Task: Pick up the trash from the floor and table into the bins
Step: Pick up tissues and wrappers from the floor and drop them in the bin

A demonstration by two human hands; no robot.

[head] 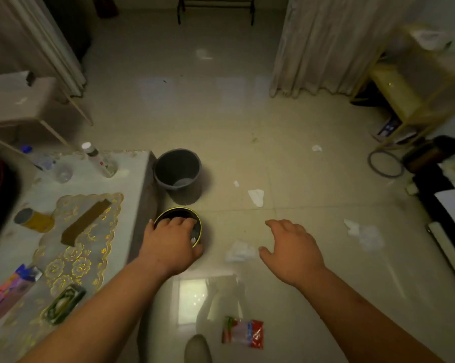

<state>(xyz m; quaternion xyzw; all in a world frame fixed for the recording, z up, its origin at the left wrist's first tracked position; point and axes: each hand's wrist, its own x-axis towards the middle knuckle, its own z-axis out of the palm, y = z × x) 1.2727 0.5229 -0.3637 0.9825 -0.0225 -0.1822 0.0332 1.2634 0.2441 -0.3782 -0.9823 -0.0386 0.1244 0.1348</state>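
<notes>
Two bins stand on the floor beside the table (pixel 140 179): a grey bin (pixel 178 174) and, nearer me, a small black bin with a yellow rim (pixel 198 223). My left hand (pixel 168 244) hangs over the black bin, fingers pointing down into it, and a white scrap (pixel 193 241) shows inside by my fingers. My right hand (pixel 289 250) hovers open, palm down, just right of a crumpled white tissue (pixel 240 251) on the floor. More tissue pieces (pixel 256 196) (pixel 365 233) lie farther right. A red and white wrapper (pixel 243 332) lies near my feet.
On the table lie a yellow can (pixel 36 220), a brown cardboard strip (pixel 85 221), a green packet (pixel 64 303), a colourful packet (pixel 11 286) and two bottles (pixel 98 159). Small scraps (pixel 316 147) dot the tiled floor. Curtains (pixel 320 48) hang ahead and a yellow shelf (pixel 394 90) stands at right.
</notes>
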